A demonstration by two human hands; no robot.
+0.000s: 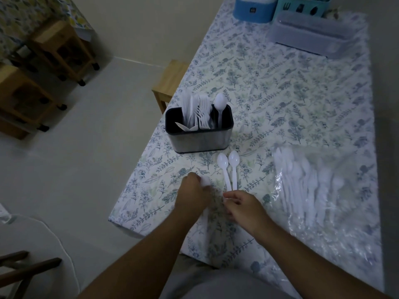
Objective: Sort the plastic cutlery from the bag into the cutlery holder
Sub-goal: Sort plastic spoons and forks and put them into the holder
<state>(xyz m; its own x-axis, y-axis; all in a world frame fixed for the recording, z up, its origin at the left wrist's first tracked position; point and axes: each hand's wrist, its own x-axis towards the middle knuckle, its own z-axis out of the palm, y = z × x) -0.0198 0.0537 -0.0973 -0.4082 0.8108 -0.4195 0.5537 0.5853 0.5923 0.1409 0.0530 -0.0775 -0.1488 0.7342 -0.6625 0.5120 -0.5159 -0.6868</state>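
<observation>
A black and steel cutlery holder (pixel 199 137) stands on the table with white plastic knives, forks and one spoon upright in it. Two white spoons (pixel 228 169) lie side by side just in front of it. My left hand (pixel 193 194) grips another white spoon (pixel 205 182), whose bowl sticks out above the fingers and whose handle runs down under the hand. My right hand (pixel 244 205) pinches the handle ends of the two lying spoons. The clear plastic bag (pixel 319 190) with several white pieces lies flat to the right.
The table carries a floral cloth (pixel 280 93). At its far end stand a blue container (pixel 254 7), a teal cutlery rack (pixel 302 5) and a translucent box (pixel 313 35). A wooden stool (pixel 170 83) stands by the table's left edge. Wooden carts are on the floor at left.
</observation>
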